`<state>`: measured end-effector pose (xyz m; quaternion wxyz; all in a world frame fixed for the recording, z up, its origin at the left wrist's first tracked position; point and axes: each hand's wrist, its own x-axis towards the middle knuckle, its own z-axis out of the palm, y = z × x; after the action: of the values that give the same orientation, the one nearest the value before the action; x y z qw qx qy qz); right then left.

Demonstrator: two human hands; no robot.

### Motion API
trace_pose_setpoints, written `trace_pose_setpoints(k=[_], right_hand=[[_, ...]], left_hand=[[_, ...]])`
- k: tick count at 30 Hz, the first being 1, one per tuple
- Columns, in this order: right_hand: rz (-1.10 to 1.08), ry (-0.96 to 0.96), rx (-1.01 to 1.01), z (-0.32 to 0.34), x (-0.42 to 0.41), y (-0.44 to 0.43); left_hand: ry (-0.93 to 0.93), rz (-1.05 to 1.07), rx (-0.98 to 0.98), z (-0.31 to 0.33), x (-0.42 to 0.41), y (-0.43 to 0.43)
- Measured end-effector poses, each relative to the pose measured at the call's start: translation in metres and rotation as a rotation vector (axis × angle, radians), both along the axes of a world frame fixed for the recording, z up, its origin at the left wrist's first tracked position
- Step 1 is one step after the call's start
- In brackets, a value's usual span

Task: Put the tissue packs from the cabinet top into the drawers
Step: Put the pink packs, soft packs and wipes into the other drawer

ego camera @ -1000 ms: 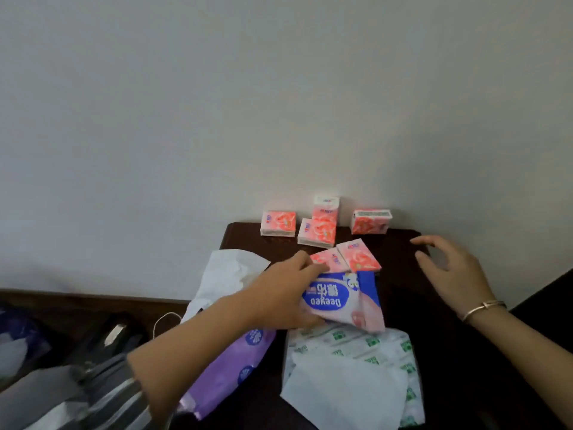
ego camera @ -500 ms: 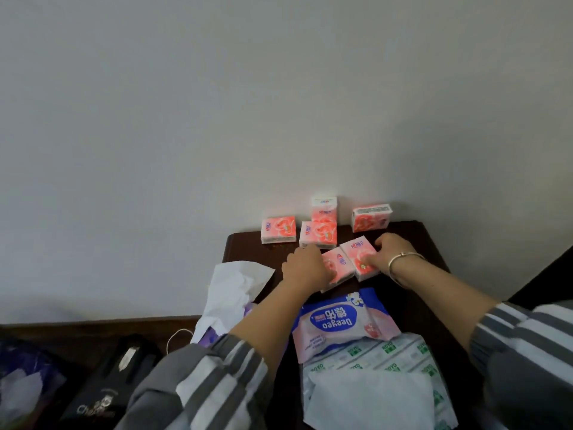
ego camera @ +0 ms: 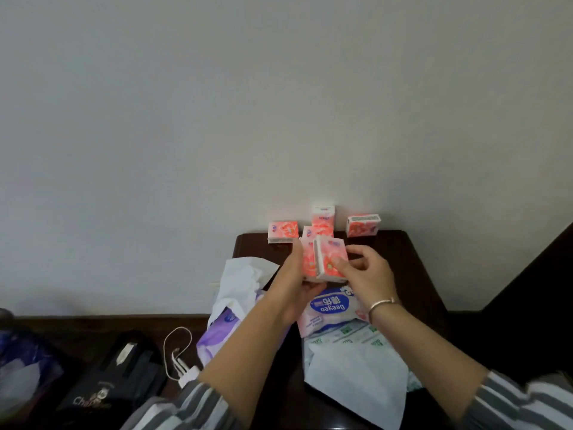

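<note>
Two small pink tissue packs (ego camera: 324,259) are held upright together above the dark cabinet top (ego camera: 403,268). My left hand (ego camera: 294,283) grips them from the left and below. My right hand (ego camera: 362,268) pinches them from the right. Against the wall stand more pink packs: one at the left (ego camera: 282,231), one tall pack (ego camera: 323,216) behind a partly hidden pack (ego camera: 308,232), and one at the right (ego camera: 362,225). No drawer shows in this view.
A blue and pink wet-wipe pack (ego camera: 328,307) lies under my wrists. In front of it sit a green-printed soft pack with white paper (ego camera: 356,364) and a purple pack with white tissue (ego camera: 242,283). Left of the cabinet are a white cable (ego camera: 179,358) and a black bag (ego camera: 114,380).
Both hands closed on the two loose pink packs, lifted them off the cabinet top and brought them together upright. Earlier my left hand let go of the wet-wipe pack.
</note>
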<state>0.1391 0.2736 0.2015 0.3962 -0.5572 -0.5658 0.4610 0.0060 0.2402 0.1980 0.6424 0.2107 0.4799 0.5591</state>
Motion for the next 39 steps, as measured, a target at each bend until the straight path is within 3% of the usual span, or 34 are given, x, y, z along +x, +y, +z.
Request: trace_pose_setpoints(k=[2, 5, 9, 13, 16, 19, 26, 28, 31, 33, 37, 39], right_hand=[[-0.034, -0.013, 0.059, 0.001, -0.017, -0.022], [0.075, -0.023, 0.085, -0.003, -0.043, -0.038], [0.022, 0.107, 0.043, -0.01, -0.039, -0.019], [-0.095, -0.366, 0.261, -0.013, 0.011, 0.054], [0.097, -0.773, 0.405, -0.015, 0.034, 0.112], [0.225, -1.047, 0.451, -0.019, 0.035, 0.15], [0.155, -1.259, 0.519, -0.032, 0.028, 0.17], [0.112, -1.143, 0.487, -0.034, 0.031, 0.167], [0.169, -0.552, 0.285, -0.027, 0.03, 0.147], [0.273, -0.347, 0.16, -0.017, 0.018, 0.131], [0.532, -0.413, 0.069, -0.01, -0.022, 0.108], [0.593, -0.577, 0.084, -0.014, -0.04, 0.104]], left_hand=[[-0.088, 0.022, -0.01, -0.002, -0.007, -0.015], [-0.003, 0.084, -0.022, -0.009, -0.022, -0.03], [0.066, 0.417, 0.017, -0.01, -0.065, -0.028], [0.255, 0.425, -0.039, -0.038, -0.079, -0.036], [0.449, 0.429, -0.02, -0.065, -0.068, -0.047], [0.625, 0.497, 0.039, -0.074, -0.061, -0.043], [0.624, 0.571, 0.077, -0.081, -0.058, -0.037], [0.626, 0.571, 0.072, -0.083, -0.06, -0.038], [0.625, 0.572, 0.079, -0.084, -0.06, -0.037], [0.627, 0.57, 0.079, -0.084, -0.061, -0.037], [0.649, 0.579, 0.076, -0.082, -0.058, -0.039], [0.656, 0.58, 0.079, -0.081, -0.056, -0.04]])
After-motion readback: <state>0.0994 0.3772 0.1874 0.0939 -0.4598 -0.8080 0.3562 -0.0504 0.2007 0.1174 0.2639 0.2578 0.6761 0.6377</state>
